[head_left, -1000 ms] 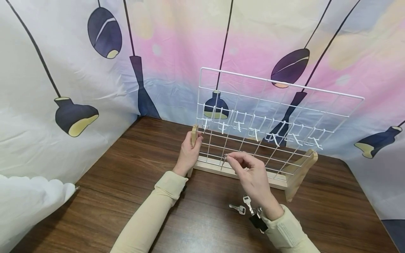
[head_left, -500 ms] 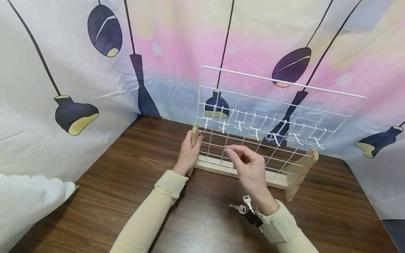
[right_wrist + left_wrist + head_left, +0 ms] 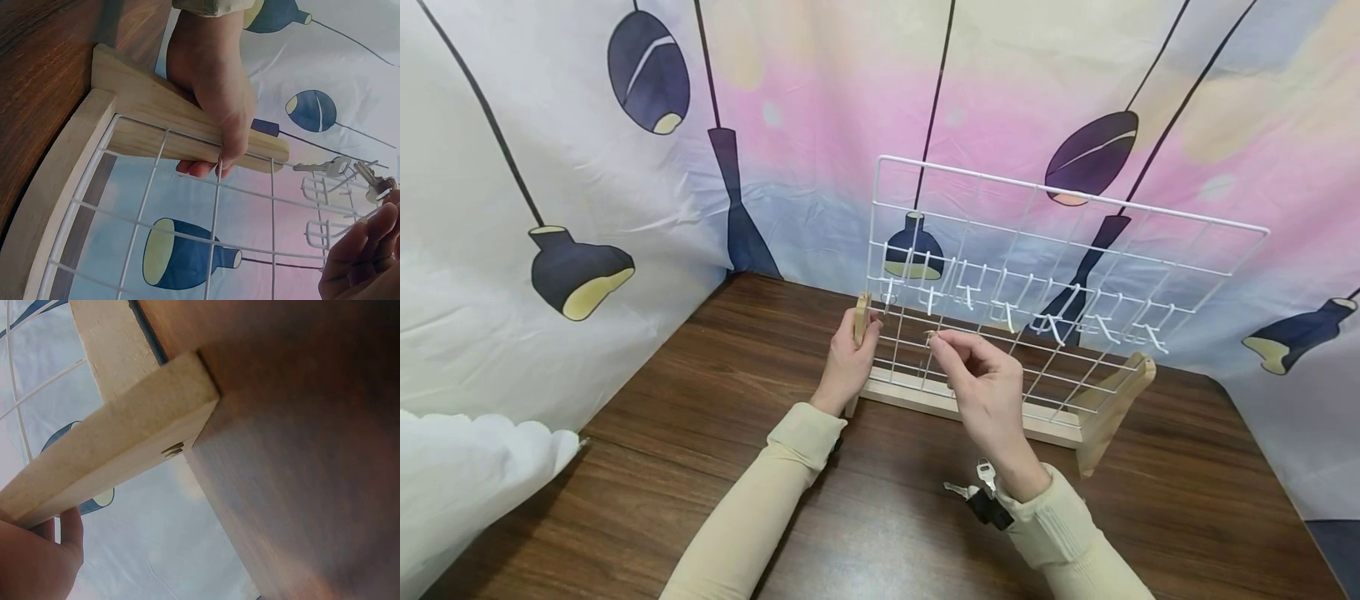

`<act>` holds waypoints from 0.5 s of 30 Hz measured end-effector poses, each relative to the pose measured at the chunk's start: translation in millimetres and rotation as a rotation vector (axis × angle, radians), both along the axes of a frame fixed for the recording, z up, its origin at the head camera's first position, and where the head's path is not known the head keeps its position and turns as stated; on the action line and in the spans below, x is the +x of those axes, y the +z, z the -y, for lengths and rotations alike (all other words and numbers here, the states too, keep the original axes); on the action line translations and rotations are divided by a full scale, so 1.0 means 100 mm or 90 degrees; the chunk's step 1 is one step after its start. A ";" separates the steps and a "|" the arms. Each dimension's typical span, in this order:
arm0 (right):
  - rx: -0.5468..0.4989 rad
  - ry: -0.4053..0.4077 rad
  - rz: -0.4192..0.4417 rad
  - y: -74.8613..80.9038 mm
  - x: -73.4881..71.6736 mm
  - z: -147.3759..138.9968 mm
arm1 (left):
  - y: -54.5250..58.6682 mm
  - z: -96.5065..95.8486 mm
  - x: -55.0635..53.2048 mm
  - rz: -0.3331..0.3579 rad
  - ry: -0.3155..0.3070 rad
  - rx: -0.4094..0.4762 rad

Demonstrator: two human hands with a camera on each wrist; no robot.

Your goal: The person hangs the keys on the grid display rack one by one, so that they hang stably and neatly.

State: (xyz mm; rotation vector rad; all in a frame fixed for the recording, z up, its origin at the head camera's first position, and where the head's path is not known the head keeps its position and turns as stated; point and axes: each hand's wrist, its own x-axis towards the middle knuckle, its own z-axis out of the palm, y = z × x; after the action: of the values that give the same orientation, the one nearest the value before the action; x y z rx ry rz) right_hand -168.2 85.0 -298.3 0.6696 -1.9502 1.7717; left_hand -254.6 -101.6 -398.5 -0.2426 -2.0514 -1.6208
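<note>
Apparently busy hanging keys on a white wire grid rack (image 3: pixel 1051 239) fitted with a row of small white wire hooks (image 3: pixel 1006 315). Gripping the pale wooden side support (image 3: pixel 861 323) at the rack's left end with the left hand (image 3: pixel 846 362), as if for steadiness; pinching a small silvery metal key (image 3: pixel 378 183) at the fingertips of the right hand (image 3: pixel 988 383), just below the hooks near the left end. Near it in the right wrist view, another silvery key (image 3: pixel 322 167), seemingly already hung. Lower, on the dark brown wooden table (image 3: pixel 685 392), two loose silvery keys (image 3: pixel 987 473), partly hidden beside the cream right sleeve (image 3: pixel 1048 512). Likely needed next: lifting the pinched key, lining its opening up with a hook tip, slipping it over without snagging neighbouring prongs. Open room before the grid and above its top bar; tighter sideways, between close-set hooks. Behind, the table's back edge against a printed fabric backdrop (image 3: pixel 827 125); to either side of the rack, broad tabletop before the side edges.
</note>
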 end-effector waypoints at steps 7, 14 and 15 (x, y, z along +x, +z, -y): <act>-0.004 -0.010 -0.005 0.04 -0.01 0.02 | -0.01 0.00 0.00 0.003 -0.005 -0.001; -0.016 -0.012 0.004 0.07 -0.02 0.04 | -0.02 0.01 0.00 0.002 -0.010 0.017; -0.017 -0.014 0.003 0.07 -0.03 0.04 | -0.01 0.01 0.00 0.003 -0.009 0.016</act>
State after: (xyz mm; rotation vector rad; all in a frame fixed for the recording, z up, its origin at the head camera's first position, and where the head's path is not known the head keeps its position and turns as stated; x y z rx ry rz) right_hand -170.9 80.7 -291.2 0.6340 -1.9259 1.7842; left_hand -254.7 -102.6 -399.8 -0.2454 -2.0348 -1.6565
